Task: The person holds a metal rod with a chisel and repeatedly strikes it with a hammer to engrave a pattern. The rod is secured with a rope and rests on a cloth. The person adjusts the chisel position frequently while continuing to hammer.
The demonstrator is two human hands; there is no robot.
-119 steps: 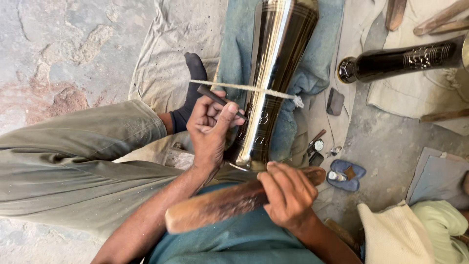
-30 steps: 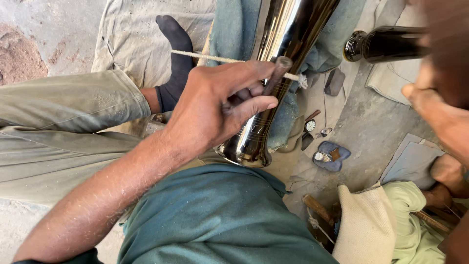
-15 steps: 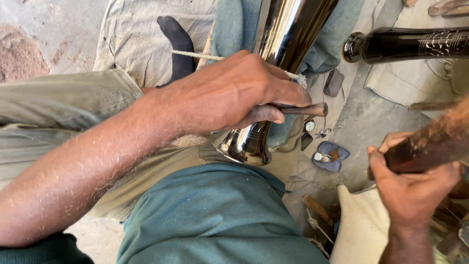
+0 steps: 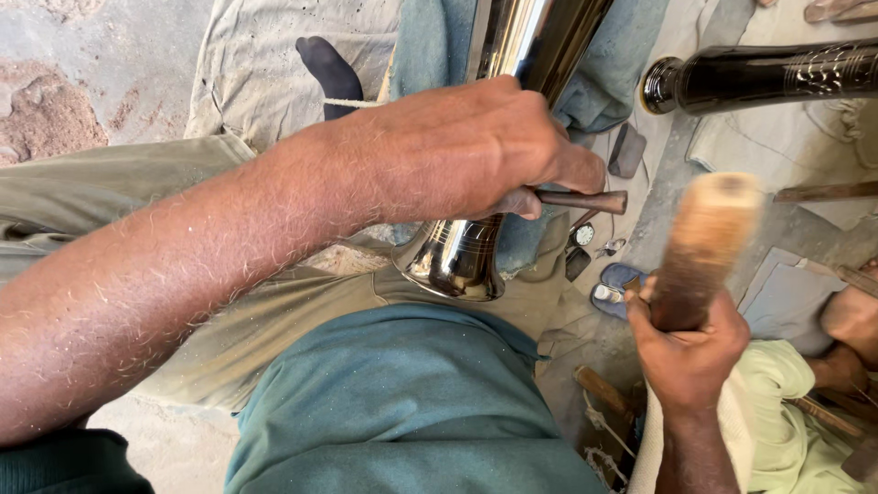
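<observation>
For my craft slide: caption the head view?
Left hand presses chisel to polished metal vase; right hand raises wooden mallet.

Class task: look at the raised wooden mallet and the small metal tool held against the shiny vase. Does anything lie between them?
Nothing visible does. The right hand holds the wooden mallet raised; the left hand grips the metal tool against the shiny vase, its end exposed.

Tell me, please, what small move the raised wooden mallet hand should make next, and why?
Probably bring the wooden mallet down onto the butt of the thin metal punch. The left hand holds that punch against the shiny metal vase, and the right hand has the mallet lifted, blurred, just right of the punch's free end.
</observation>
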